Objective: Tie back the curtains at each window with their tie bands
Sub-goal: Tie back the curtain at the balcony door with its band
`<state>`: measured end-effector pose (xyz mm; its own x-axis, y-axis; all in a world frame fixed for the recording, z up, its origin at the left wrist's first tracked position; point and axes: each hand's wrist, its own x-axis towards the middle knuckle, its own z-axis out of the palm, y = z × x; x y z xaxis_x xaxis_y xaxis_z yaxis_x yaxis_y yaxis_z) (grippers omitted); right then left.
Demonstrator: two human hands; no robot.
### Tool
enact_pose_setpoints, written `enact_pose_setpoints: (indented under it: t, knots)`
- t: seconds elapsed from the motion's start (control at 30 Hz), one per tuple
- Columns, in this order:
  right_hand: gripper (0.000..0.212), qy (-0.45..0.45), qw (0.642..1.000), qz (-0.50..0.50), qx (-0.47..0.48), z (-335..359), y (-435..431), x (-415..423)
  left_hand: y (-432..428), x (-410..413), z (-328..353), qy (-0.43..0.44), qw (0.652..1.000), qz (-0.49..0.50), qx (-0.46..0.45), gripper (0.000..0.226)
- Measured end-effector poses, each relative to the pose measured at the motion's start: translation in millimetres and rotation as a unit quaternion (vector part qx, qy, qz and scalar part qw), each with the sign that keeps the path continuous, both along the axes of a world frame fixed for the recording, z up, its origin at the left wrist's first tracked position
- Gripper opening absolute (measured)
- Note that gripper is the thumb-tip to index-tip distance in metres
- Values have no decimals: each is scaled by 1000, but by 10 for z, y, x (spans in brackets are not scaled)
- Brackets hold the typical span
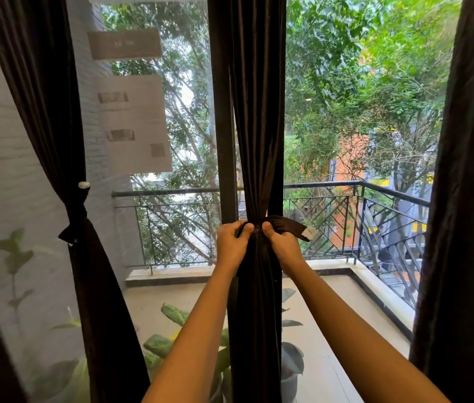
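Observation:
A dark brown curtain (259, 126) hangs gathered in front of the middle window post. A matching tie band (286, 225) is wrapped round it at rail height, its free end with a pale patch sticking out to the right. My left hand (234, 242) grips the band's left part against the bunched cloth. My right hand (282, 244) pinches the band just right of the curtain's middle. Both thumbs meet at the front of the bundle. At the left, another dark curtain (55, 112) is tied with its own band (74, 225).
A third dark curtain (468, 199) hangs loose at the right edge. Behind the glass lie a balcony with a black metal railing (360, 199), potted plants (171, 330) below my arms, and trees beyond. A white hook (83, 185) sits on the left wall.

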<state>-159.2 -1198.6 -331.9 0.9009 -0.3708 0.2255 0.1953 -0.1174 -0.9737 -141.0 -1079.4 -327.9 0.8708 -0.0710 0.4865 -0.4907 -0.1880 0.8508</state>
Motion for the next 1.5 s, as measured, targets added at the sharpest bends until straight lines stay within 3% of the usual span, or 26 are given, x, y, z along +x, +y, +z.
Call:
enact_pose_setpoints:
  t: [0.1, 0.37, 0.57, 0.63, 0.77, 0.87, 0.97, 1.03, 1.2, 1.27, 1.37, 1.4, 1.5]
  knots:
    - [34, -8, 1000, 20, 13, 18, 2, -20, 35, 112, -64, 27, 1000, -9, 6, 37]
    - [37, -2, 996, 30, 81, 33, 37, 26, 84, 80, 6, 88, 991, -78, -58, 18]
    - [34, 13, 996, -10, 87, -16, 92, 92, 136, 160, 12, 85, 989, -99, -63, 14]
    - [27, 11, 996, 0, 91, 6, 62, 107, 196, 161, 88, 91, 987, -129, -38, 3]
    - [29, 4, 997, 16, 71, 18, 9, 124, 385, 263, 275, 51, 982, -162, 77, 10]
    - [33, -4, 999, 22, 32, 10, 8, 146, 435, 369, 410, -31, 975, -98, 197, 10]
    - [33, -6, 999, 25, 21, 3, 29, 176, 342, 357, 418, -97, 960, 35, 261, 10]
    - [29, -13, 998, 40, 57, -11, 33, 188, 226, 326, 299, -111, 964, 119, 211, 12]
    - [19, 20, 970, 115, 213, 5, -47, 177, 4, 230, 100, -32, 986, 161, 24, 30]
    - [20, 31, 951, 146, 270, 14, -74, 179, -42, 240, 108, 14, 993, 109, -43, 29]
    - [17, 47, 930, 183, 316, 40, -76, 166, -84, 322, 117, 85, 991, 17, -98, 9]
    - [16, 48, 926, 193, 320, 49, -68, 160, -95, 382, 96, 98, 990, -1, -98, 5]
    - [14, 47, 925, 196, 323, 45, -59, 190, -126, 540, 23, 84, 995, -17, -45, 20]
